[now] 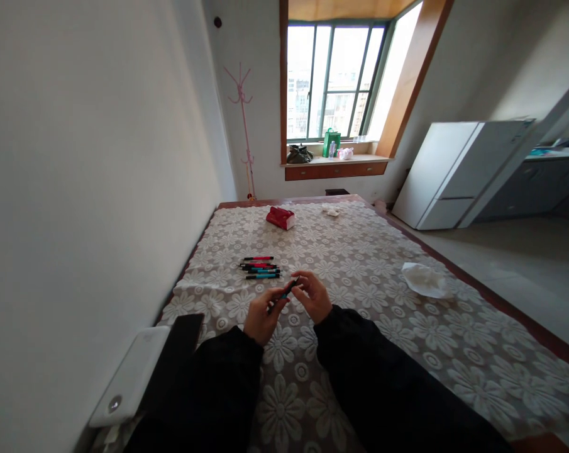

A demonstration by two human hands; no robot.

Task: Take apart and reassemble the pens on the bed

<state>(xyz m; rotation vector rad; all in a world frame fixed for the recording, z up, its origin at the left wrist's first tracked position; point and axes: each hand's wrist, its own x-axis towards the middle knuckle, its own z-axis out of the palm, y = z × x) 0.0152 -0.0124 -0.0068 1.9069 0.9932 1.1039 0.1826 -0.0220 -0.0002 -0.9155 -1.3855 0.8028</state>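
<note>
Left hand point(264, 316) and right hand point(315, 297) pinching a dark pen point(290, 288), loose pens point(263, 271) beyond, any lettering illegible

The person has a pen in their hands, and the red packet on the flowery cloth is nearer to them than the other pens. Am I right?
Not quite: in the head view, the red packet lies farther away than the other pens. The rest is right.

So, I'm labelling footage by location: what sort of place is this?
Probably a room in someone's home: there's a flowered tablecloth, a pink coat stand by the wall, and what looks like a white fridge on the right.
</note>
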